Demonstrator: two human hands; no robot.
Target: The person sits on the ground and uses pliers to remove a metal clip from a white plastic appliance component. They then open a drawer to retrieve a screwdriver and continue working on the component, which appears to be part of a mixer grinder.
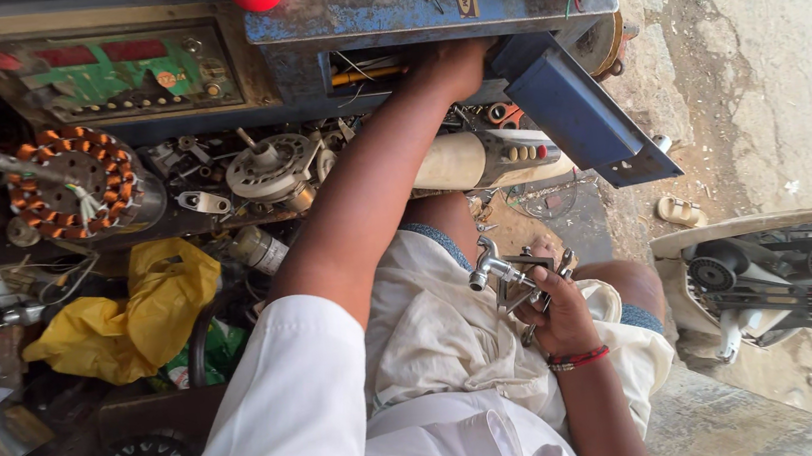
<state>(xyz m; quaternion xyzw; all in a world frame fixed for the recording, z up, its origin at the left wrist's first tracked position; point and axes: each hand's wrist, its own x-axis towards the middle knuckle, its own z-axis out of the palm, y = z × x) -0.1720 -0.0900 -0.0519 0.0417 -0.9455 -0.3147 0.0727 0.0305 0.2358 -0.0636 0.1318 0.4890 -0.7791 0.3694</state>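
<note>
- head view: my left hand (454, 67) reaches into the blue workbench (384, 19) shelf; i cannot tell its finger state.
- my right hand (561, 317) grips a metal tap (493, 267), fingers curled round it.

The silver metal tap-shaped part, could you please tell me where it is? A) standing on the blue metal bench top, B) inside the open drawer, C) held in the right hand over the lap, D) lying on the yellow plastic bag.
C: the silver metal tap-shaped part sits in the right hand above the lap, while the left hand reaches into the blue metal bench.
</note>
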